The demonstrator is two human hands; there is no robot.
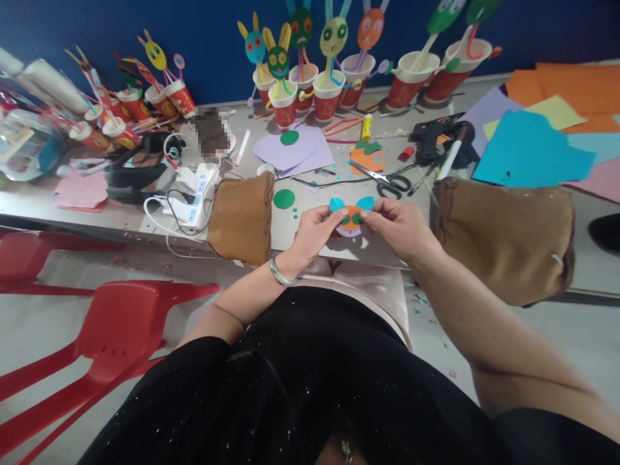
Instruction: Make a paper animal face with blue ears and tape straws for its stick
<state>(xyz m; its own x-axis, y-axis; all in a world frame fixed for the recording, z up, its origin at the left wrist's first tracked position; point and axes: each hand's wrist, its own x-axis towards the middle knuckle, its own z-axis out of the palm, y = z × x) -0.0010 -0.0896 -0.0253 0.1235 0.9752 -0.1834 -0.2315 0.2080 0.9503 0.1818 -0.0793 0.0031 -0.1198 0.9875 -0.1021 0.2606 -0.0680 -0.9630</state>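
Between my hands, just above the table's front edge, is a paper animal face [348,226] with an orange middle, blue ears, green eye pieces and a pale purple lower rim. My left hand [320,226] pinches its left side, thumb on the front. On the right side, my right hand [398,226] has thumb and fingers closed at the green eye piece and the base of the blue ear. Beyond the hands lie black-handled scissors [382,178] and an orange paper scrap [367,161]. A green paper circle [284,199] rests to the left.
Paper cups [329,97] with paper-faced figures line the back wall. A glue gun [436,139] and blue paper [530,155] lie right. Brown cloth covers [242,216] flank the work spot. A white power strip [197,197] with cables sits left; red chairs [121,316] stand below.
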